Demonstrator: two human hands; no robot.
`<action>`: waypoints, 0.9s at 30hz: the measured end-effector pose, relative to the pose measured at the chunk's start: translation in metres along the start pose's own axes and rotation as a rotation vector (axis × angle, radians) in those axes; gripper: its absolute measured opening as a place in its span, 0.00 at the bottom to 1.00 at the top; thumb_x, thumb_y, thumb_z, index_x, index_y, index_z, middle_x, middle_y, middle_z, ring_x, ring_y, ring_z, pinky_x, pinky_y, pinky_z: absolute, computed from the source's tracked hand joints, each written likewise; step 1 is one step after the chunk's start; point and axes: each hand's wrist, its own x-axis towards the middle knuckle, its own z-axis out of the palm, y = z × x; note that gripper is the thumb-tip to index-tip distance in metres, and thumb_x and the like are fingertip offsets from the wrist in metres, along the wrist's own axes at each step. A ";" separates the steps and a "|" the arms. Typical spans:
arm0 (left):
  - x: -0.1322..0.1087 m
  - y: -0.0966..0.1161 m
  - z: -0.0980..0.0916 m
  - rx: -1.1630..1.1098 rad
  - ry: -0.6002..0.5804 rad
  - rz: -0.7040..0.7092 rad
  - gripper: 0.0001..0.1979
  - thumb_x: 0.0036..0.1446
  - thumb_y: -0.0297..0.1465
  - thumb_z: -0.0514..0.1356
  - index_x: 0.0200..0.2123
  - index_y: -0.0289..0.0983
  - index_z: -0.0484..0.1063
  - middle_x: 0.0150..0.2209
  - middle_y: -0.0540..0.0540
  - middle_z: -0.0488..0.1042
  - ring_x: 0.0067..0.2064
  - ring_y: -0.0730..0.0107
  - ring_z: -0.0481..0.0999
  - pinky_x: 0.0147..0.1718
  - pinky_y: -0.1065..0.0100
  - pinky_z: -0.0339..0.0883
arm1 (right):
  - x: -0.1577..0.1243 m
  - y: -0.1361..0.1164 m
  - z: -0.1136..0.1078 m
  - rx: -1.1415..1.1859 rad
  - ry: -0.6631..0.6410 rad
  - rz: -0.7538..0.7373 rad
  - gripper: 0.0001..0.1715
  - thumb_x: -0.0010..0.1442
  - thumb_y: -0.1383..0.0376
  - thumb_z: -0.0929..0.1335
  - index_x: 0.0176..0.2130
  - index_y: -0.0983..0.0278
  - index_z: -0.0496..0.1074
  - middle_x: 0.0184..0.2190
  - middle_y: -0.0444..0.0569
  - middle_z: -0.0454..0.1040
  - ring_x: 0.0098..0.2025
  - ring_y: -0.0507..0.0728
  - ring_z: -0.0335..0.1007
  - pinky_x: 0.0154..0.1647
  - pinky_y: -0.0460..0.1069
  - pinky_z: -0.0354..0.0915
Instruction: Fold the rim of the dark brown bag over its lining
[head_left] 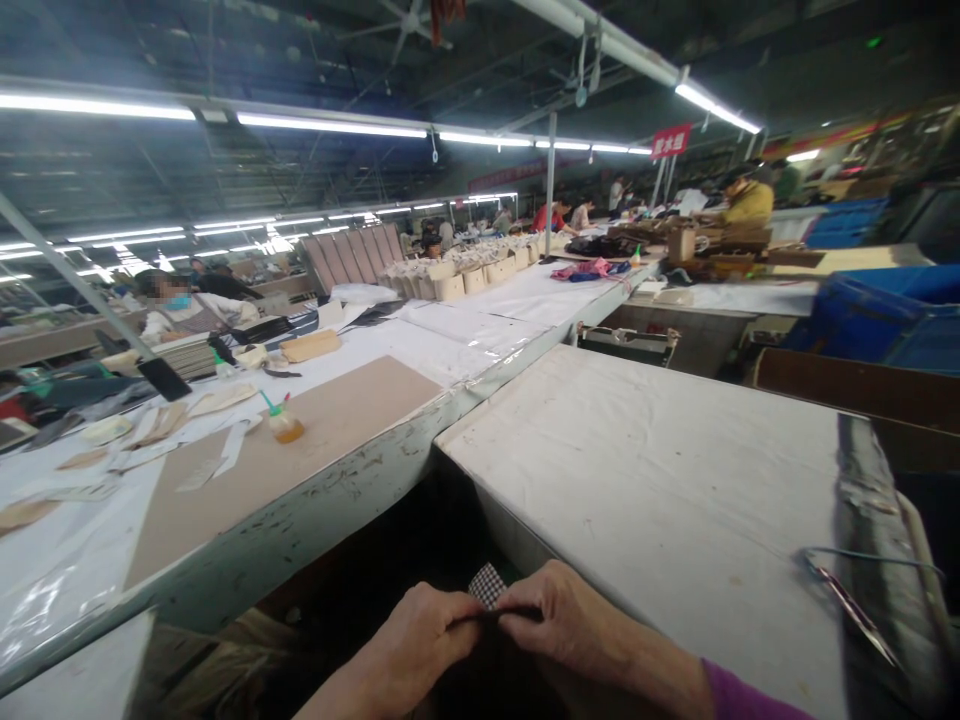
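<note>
Both hands meet at the bottom centre, below the near edge of a white-covered table (660, 470). My left hand (412, 640) and my right hand (570, 615) are closed in pinches on a dark strip of material. A small black-and-white checked piece (487, 584) sticks up between the fingertips. A purple sleeve (742, 695) covers my right wrist.
A long workbench (330, 500) runs left with a brown board (300, 450), cut pieces and a small glue bottle (286, 424). Scissors (855, 605) lie at the white table's right edge. Blue crates (877, 310) stand right. Other people work at far benches.
</note>
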 end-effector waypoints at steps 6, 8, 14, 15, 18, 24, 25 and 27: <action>0.001 -0.018 -0.003 -0.304 0.008 -0.034 0.18 0.51 0.27 0.58 0.47 0.39 0.75 0.37 0.51 0.77 0.38 0.68 0.72 0.37 0.70 0.62 | 0.001 0.019 -0.005 0.209 0.002 0.096 0.13 0.59 0.65 0.66 0.37 0.65 0.80 0.25 0.40 0.70 0.27 0.47 0.59 0.27 0.41 0.54; 0.002 -0.024 -0.002 -0.292 0.055 -0.071 0.16 0.51 0.28 0.59 0.45 0.39 0.74 0.37 0.52 0.77 0.38 0.68 0.71 0.37 0.69 0.62 | 0.003 0.025 -0.007 0.234 0.018 0.106 0.13 0.58 0.65 0.66 0.39 0.65 0.80 0.28 0.40 0.74 0.29 0.47 0.63 0.29 0.41 0.57; 0.005 -0.031 0.000 -0.280 0.088 -0.113 0.13 0.50 0.28 0.58 0.40 0.36 0.74 0.32 0.52 0.74 0.35 0.69 0.69 0.33 0.69 0.59 | 0.007 0.033 -0.013 0.289 -0.054 0.115 0.15 0.57 0.64 0.68 0.44 0.63 0.78 0.38 0.43 0.78 0.40 0.53 0.72 0.40 0.42 0.64; 0.006 -0.032 0.000 -0.274 0.091 -0.118 0.13 0.50 0.28 0.58 0.40 0.36 0.75 0.32 0.52 0.74 0.35 0.69 0.69 0.34 0.69 0.59 | 0.007 0.033 -0.013 0.296 -0.077 0.121 0.16 0.56 0.65 0.69 0.44 0.63 0.78 0.39 0.43 0.78 0.41 0.53 0.72 0.41 0.42 0.64; 0.009 -0.036 0.002 -0.233 0.094 -0.138 0.12 0.51 0.30 0.58 0.40 0.36 0.75 0.33 0.51 0.74 0.36 0.68 0.69 0.34 0.69 0.59 | 0.007 0.036 -0.014 0.321 -0.131 0.155 0.13 0.55 0.64 0.69 0.40 0.65 0.78 0.34 0.42 0.76 0.36 0.51 0.69 0.37 0.42 0.62; 0.012 -0.040 -0.007 -0.163 0.064 -0.140 0.12 0.56 0.35 0.56 0.32 0.34 0.75 0.26 0.52 0.67 0.30 0.73 0.62 0.28 0.69 0.52 | 0.017 0.041 -0.015 0.350 -0.168 0.227 0.10 0.52 0.65 0.68 0.33 0.69 0.76 0.24 0.42 0.69 0.26 0.48 0.60 0.26 0.42 0.56; 0.011 -0.039 -0.012 -0.187 0.042 -0.142 0.11 0.55 0.35 0.57 0.32 0.33 0.75 0.25 0.52 0.67 0.29 0.73 0.61 0.28 0.69 0.51 | 0.020 0.040 -0.016 0.353 -0.174 0.234 0.10 0.52 0.65 0.68 0.33 0.69 0.76 0.24 0.42 0.69 0.25 0.48 0.60 0.25 0.42 0.55; 0.008 -0.035 -0.025 -0.269 -0.023 -0.143 0.11 0.54 0.34 0.58 0.32 0.32 0.75 0.25 0.52 0.67 0.28 0.73 0.61 0.27 0.69 0.51 | 0.026 0.037 -0.018 0.368 -0.187 0.236 0.12 0.51 0.64 0.69 0.35 0.70 0.76 0.24 0.43 0.70 0.25 0.48 0.61 0.25 0.42 0.56</action>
